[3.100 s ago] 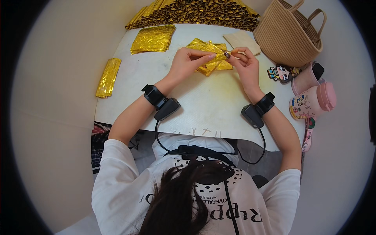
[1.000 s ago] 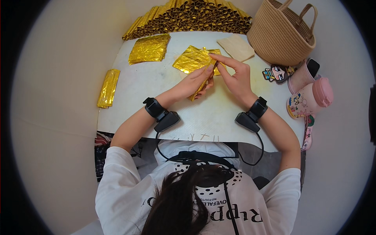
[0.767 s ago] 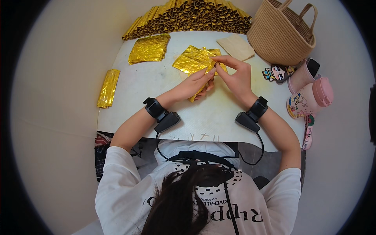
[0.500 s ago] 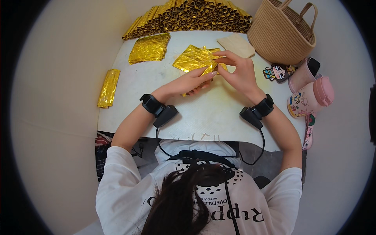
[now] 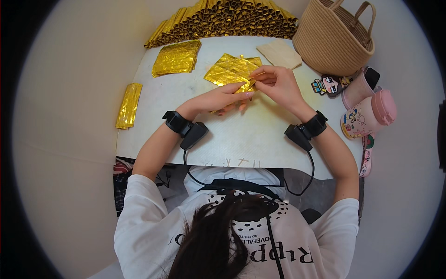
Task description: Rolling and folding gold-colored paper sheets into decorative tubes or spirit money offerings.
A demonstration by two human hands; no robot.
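Over the middle of the white table, my left hand [image 5: 226, 98] and my right hand [image 5: 278, 85] meet at a small piece of gold foil paper [image 5: 247, 85]. Left thumb and fingers grip its near side, while my right thumb and forefinger pinch its right end. Part of the piece is covered by my fingers, so its full shape is hidden. Just beyond lie loose gold foil sheets [image 5: 227, 68], overlapping flat on the table. A neat stack of gold foil sheets [image 5: 176, 58] rests farther left, and a narrow folded gold bundle [image 5: 128, 106] lies at the left edge.
Rolled gold foil tubes [image 5: 232, 21] are heaped along the far edge. A woven basket [image 5: 330, 39] stands at the far right, beside a beige sheet [image 5: 280, 53]. A cartoon figure [image 5: 329, 85], a pink cup [image 5: 356, 90] and a pink-lidded bottle [image 5: 364, 118] line the right side.
My right fingers have drawn closer together and lower, over the foil's right end. The foil in my hands now shows as a smaller piece. The sheets and stacks stay put.
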